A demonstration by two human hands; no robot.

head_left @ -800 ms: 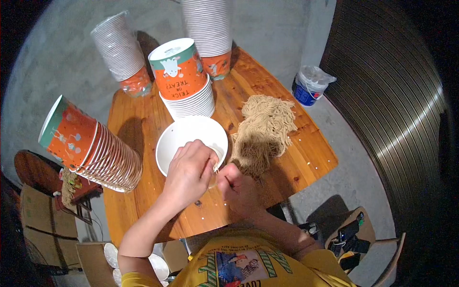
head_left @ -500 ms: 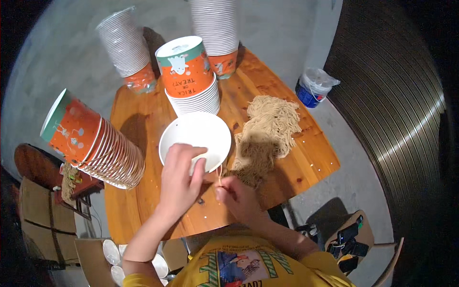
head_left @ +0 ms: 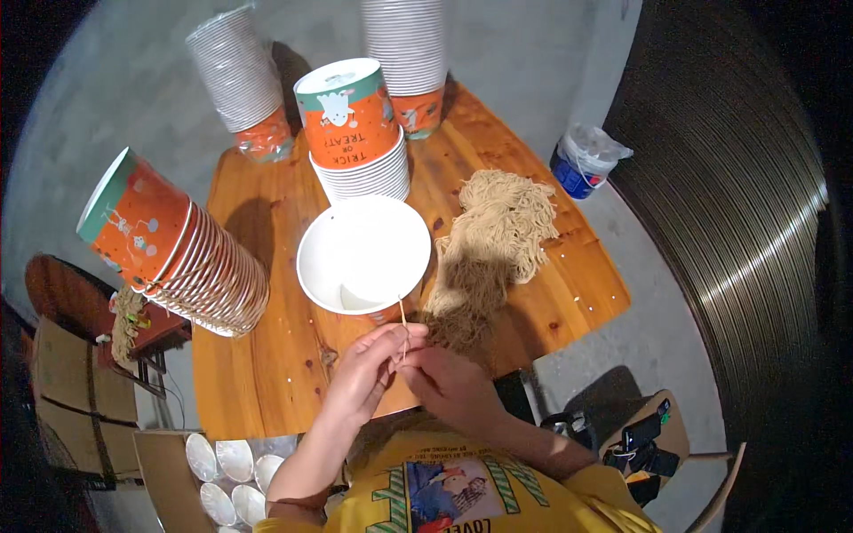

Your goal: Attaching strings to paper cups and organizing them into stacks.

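The wooden tabletop [head_left: 267, 373] fills the middle of my view, set at an angle so that one corner points toward me. Along its left edge a long stack of orange paper cups [head_left: 178, 253] lies tipped on its side, mouth end toward the middle. At the far edge three more stacks stand upside down: a tilted one [head_left: 240, 84] at the far left corner, a tall one [head_left: 409, 53] at the far right, and a shorter one [head_left: 355, 129] just in front of them, orange with a green band. Toward the right edge lies a heap of tan fibre strands [head_left: 493, 244], reaching down toward my hands. In the centre sits one open white bowl-shaped paper cup [head_left: 364, 253], touching the heap's left side. At the near edge my left hand [head_left: 369, 373] and my right hand [head_left: 449, 386] meet, fingertips together. Between them I pinch a single thin strand [head_left: 402, 320] that stands upright, its tip rising in front of the cup's near rim. Both hands are closed to a fine pinch on it, the other fingers curled.
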